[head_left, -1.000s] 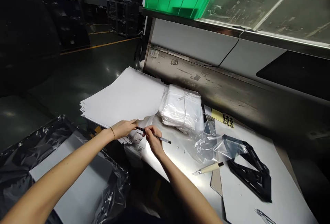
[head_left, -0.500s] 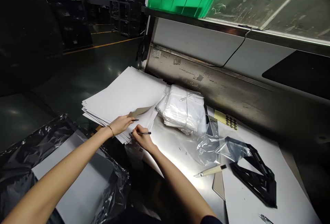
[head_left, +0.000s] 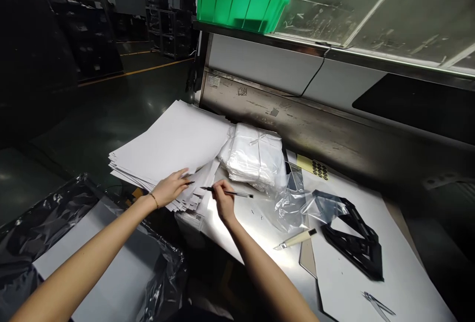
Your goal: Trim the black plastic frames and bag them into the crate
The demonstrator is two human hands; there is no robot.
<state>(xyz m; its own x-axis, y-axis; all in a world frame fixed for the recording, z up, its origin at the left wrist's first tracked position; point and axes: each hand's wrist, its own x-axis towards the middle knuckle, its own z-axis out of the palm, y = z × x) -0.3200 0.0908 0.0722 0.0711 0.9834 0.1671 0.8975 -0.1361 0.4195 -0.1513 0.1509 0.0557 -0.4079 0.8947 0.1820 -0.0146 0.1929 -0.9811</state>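
My right hand is closed around a pen with a clear barrel, its dark tip pointing left toward the paper. The tip appears apart from the sheets. At the near corner of a stack of white paper sheets, my left hand rests with its fingers pinched on a small black pen cap. Some sheet edges under that hand are fanned out and uneven. A tied bundle of clear plastic bags lies just behind my right hand, on the metal table.
To the right lie a utility knife, a loose plastic bag, a black plastic frame and tweezers. A box lined with black plastic stands at lower left. A green bin sits on the shelf above.
My right hand and the pen have moved right, away from the paper's corner. The sheet that was curled up by my left hand lies flatter. The view has shifted to the right.
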